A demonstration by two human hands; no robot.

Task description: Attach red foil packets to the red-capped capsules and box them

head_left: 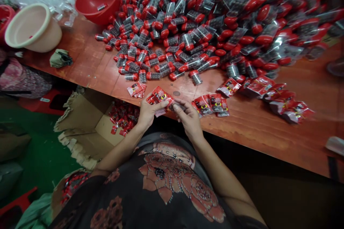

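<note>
Near the table's front edge, my left hand (147, 113) is closed on several flat red printed packets (161, 95), fanned out between thumb and fingers. Beside it my right hand (190, 118) pinches a small dark thing (176, 103), partly hidden by the fingers, possibly a dark-filled tube; it touches or nearly touches the packets. More red packets (204, 105) lie on the table just right of my right hand. A few small packets (135, 88) rest at the left, beyond my left hand.
A big heap of clear, dark-filled tubes with red caps (172, 50) covers the back of the table (94, 75). A red bowl (98, 1) and a cream tub (34, 28) stand at left. Below, a torn cardboard box (80, 128) holds red packets. More packets (285, 100) lie right.
</note>
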